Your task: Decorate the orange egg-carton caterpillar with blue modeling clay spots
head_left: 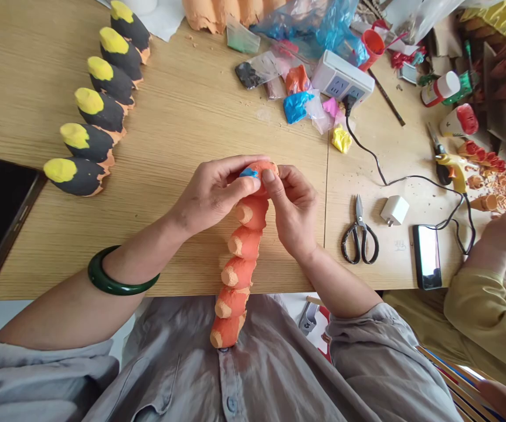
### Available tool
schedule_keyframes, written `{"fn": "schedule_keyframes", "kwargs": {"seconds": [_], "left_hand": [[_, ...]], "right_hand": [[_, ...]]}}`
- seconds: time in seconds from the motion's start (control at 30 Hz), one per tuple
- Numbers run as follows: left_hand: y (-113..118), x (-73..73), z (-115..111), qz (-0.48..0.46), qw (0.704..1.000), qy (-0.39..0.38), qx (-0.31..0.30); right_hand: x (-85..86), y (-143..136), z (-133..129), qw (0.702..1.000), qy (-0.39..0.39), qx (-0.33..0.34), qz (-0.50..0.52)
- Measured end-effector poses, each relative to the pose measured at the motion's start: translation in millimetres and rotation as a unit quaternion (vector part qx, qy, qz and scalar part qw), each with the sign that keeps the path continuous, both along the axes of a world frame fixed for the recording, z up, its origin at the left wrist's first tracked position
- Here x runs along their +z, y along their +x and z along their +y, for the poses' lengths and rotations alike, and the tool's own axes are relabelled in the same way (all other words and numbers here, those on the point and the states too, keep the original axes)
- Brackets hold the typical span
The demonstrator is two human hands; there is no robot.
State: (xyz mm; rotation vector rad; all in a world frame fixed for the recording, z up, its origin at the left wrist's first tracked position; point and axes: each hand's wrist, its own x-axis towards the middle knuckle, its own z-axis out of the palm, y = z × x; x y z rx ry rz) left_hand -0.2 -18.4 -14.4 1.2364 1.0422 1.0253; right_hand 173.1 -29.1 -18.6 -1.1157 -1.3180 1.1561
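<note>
Held by its upper end at the centre of the frame, a narrow, six-bumped strip of what seems to be egg-carton pulp coated in orange-red clay (pixel 251 241) slants down past the edge of the pale wood-grain table (pixel 169 94), over the wearer's grey button-up shirt (pixel 182 363). It is probably very light and fairly stiff, yet fragile: the ragged edges could tear, and the coating looks soft enough to dent. The sides of a bump seem the safest hold, with light pressure. The bare left hand (pixel 211 193) and bare right hand (pixel 295 205) are closed around the topmost bump, thumbs on top, with most fingertips hidden. Beside the left thumb sits a small, bright-blue dab of clay (pixel 248 172). The five lower bumps have a matte coating and rough, bare tan tips. At upper left stands a row of six black, yellow-tipped pulp bumps (pixel 103 111).
</note>
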Motion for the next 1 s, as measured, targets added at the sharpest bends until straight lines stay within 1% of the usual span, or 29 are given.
{"fn": "schedule_keyframes", "kwargs": {"seconds": [0.07,0.17,0.23,0.33,0.4,0.47,0.6,0.67,0.73,0.8,0.87,0.93,1.0], "left_hand": [[-2,-0.4,3,-0.01,1.0,-0.01,-0.016],[-11,-3.2,8,-0.04,0.996,-0.033,-0.067],[-17,-5.7,10,-0.062,0.993,-0.046,-0.086],[-21,-7.9,11,-0.082,0.992,-0.051,-0.086],[-20,-7.3,11,-0.085,0.991,-0.044,-0.092],[-17,-5.4,10,-0.084,0.992,-0.039,-0.085],[-11,-1.9,9,-0.075,0.993,-0.071,-0.056],[-10,-1.2,9,-0.077,0.992,-0.085,-0.052],[-11,-0.9,9,-0.079,0.991,-0.083,-0.062],[-13,-0.8,10,-0.094,0.988,-0.087,-0.084],[-15,-0.7,11,-0.131,0.981,-0.109,-0.095],[-17,-1.0,12,-0.164,0.973,-0.135,-0.091],[-18,-1.7,12,-0.173,0.97,-0.142,-0.091]], "right_hand": [[1.0,1,0,1.0,0.004,0.006,0.014],[1.6,1,0,1.0,-0.011,0.004,-0.007],[1.1,1,0,1.0,-0.02,0.0,-0.02],[0.2,0,0,0.999,-0.029,0.005,-0.016],[0.2,-1,0,0.999,-0.036,0.005,-0.016],[0.4,-2,0,0.999,-0.042,0.0,-0.02],[0.3,-2,1,0.999,-0.043,0.002,-0.029],[-0.4,-2,2,0.999,-0.043,0.002,-0.031],[-0.9,-2,2,0.999,-0.036,0.004,-0.02],[-0.9,-3,2,1.0,-0.023,0.011,0.008],[-0.5,-3,2,0.999,-0.016,0.015,0.025],[0.0,-4,1,1.0,-0.022,0.011,0.014],[0.1,-4,1,1.0,-0.028,0.009,0.004]]}}
